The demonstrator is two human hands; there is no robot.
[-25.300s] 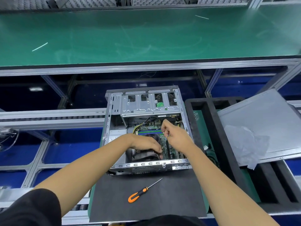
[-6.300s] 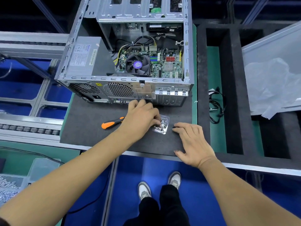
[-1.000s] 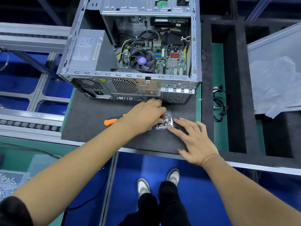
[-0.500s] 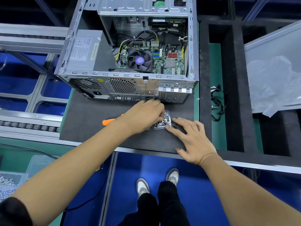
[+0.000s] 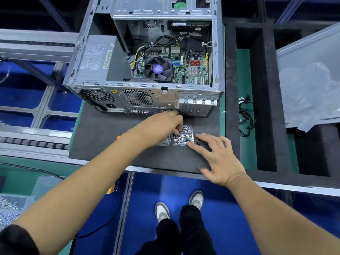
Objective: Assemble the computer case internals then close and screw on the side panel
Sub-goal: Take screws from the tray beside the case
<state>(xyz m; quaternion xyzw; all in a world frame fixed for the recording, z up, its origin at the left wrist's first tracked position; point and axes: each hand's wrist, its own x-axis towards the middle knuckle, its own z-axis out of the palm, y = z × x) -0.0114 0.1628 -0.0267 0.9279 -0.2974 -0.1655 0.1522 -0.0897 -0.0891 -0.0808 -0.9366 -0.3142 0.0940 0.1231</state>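
The work surface is a dark foam mat laid on a green bench, its near edge ending at a metal rail just behind the right hand's wrist; below that edge lies blue floor with the person's shoes. The case lies open side up at the far end of the mat, beyond both hands, with fan and board exposed and the power supply at its left. Between the case's rear face and the near edge, a clear screw tray sits on the mat. The left hand reaches into the tray, fingers curled into the screws; whether it pinches one cannot be told. The right hand lies spread and flat on the mat, index fingertip touching the tray's near right corner. An orange screwdriver handle shows just left of the left wrist, mostly hidden. Right of the right hand, black foam dividers bound a green slot holding a cable; further right the side panel leans with plastic film on it. Bare mat lies left of the left forearm. A screw bin sits low at far left.
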